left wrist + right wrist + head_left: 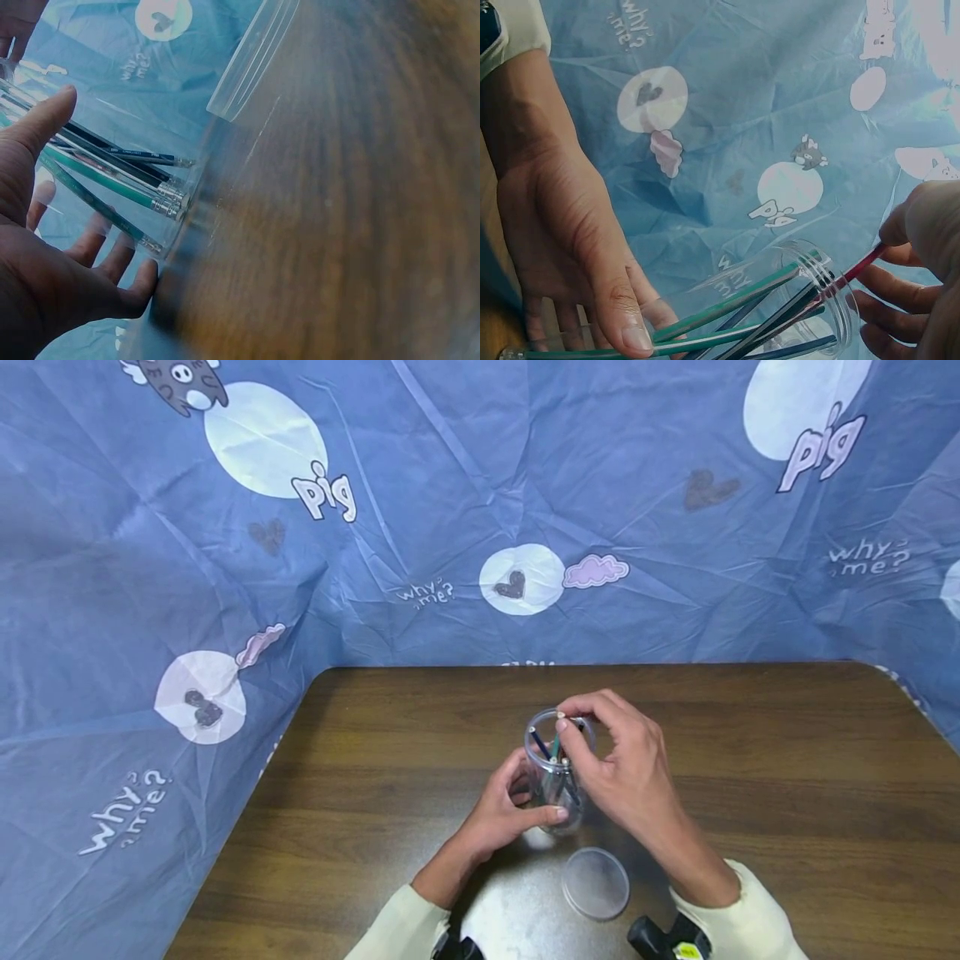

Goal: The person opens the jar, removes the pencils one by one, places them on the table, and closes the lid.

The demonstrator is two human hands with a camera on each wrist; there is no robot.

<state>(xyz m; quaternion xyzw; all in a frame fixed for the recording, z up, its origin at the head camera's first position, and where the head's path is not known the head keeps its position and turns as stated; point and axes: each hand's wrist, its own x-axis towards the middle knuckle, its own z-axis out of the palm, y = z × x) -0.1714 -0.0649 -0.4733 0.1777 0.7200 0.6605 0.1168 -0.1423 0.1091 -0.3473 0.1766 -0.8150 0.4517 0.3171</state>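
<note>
A clear plastic jar with a round open mouth stands on the table, several pencils inside it. Green and dark pencils show through the wall in the left wrist view, with their eraser ends at the bottom. My left hand holds the jar from the left, thumb across the near side and fingers round the far side. At the mouth, my right hand pinches a red pencil between thumb and forefinger. The red pencil's lower part runs down into the jar among the others.
A round clear lid lies flat on the brown wooden table, just in front of the jar. Behind and at the left of the table hangs a blue printed cloth.
</note>
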